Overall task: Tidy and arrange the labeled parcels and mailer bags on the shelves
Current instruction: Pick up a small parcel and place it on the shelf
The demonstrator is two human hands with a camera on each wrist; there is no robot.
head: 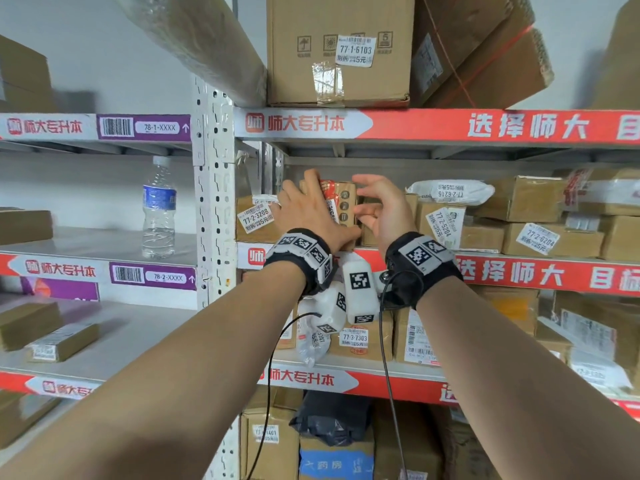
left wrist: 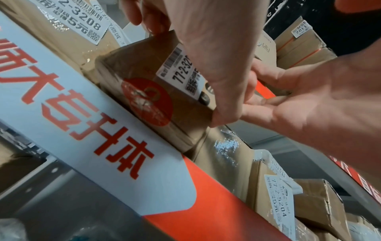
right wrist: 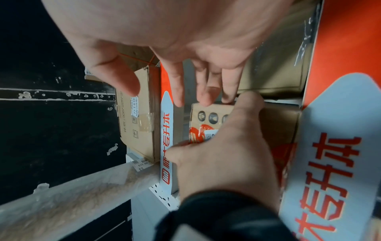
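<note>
A small brown parcel with a red round print and a white label stands upright at the left end of the second shelf. My left hand covers its front; in the left wrist view the left hand grips the parcel, fingers over one edge and thumb on the opposite corner. My right hand is beside it, its straight fingers touching the parcel's far edge. To the left sits box 77-2-3208, to the right box 77-2-5204 under a white mailer bag.
A perforated shelf post stands just left of the parcels. A water bottle is on the neighbouring shelf. A large carton 77-1-6103 sits on the shelf above. Below are box 77-3-7303 and a dark mailer bag.
</note>
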